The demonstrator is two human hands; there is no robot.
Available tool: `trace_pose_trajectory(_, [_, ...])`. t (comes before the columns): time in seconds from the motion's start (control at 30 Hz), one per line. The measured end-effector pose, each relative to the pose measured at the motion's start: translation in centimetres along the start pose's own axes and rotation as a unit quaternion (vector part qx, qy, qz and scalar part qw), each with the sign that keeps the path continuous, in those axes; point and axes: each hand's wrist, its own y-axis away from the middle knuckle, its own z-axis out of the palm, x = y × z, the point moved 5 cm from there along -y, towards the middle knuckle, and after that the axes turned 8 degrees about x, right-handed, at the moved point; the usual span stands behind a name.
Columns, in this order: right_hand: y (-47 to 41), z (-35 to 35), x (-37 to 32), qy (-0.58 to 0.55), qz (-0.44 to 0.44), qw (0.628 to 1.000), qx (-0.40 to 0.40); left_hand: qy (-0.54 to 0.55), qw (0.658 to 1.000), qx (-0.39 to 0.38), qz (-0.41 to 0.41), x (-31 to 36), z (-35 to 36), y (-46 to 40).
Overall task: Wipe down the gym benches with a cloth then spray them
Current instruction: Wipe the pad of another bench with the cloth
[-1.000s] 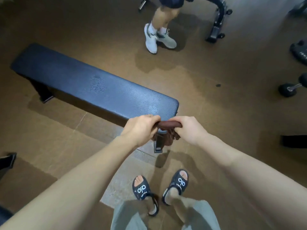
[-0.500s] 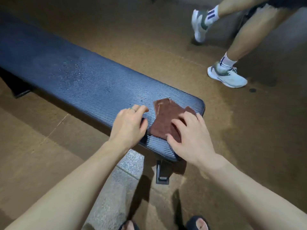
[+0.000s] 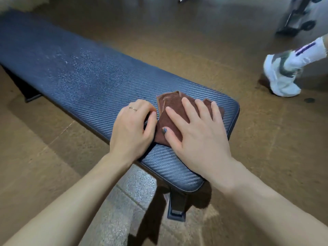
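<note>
Two hands are laid on a brown cloth [image 3: 173,112] at the near end of a dark blue padded desk [image 3: 85,75], in the middle of the frame. The right hand [image 3: 198,135] is spread flat on the cloth, fingers open, pressing it down rather than gripping it. The left hand [image 3: 132,128] is set just beside the cloth's left edge, its fingers curled toward that edge; whether a fold is pinched in its grip cannot be told.

Little of the task appears to be done. A patch of droplets or speckled residue [image 3: 79,71] is seen on the padding toward the upper left, untouched by the cloth, so most of the surface is judged to be left for wiping. No spray bottle is in view, and the spraying step is taken as not yet begun.

Compared with half a second ago, the cloth is covered more fully by the right hand, which was then only at its lower corner. The left hand is little changed. The passer-by's white shoe [image 3: 282,77] has shifted to the right edge of the frame.
</note>
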Motion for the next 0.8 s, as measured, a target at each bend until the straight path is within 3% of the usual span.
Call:
trace_pose_trajectory(0.27, [-8.5, 2.4, 5.0, 0.011, 0.060, 0.998, 0.033, 0.019, 0.999, 0.014, -0.022, -0.7, 0.0, 0.1])
trace_pose_trajectory(0.6, [6.7, -0.6, -2.7, -0.015, 0.186, 0.982, 0.036, 0.031, 0.999, -0.016, 0.005, -1.1, 0.1, 0.2])
trace_pose_trajectory(0.8, [1.5, -0.1, 2.7, -0.045, 0.218, 0.974, 0.051, 0.028, 0.999, -0.017, 0.013, -1.2, 0.2, 0.3])
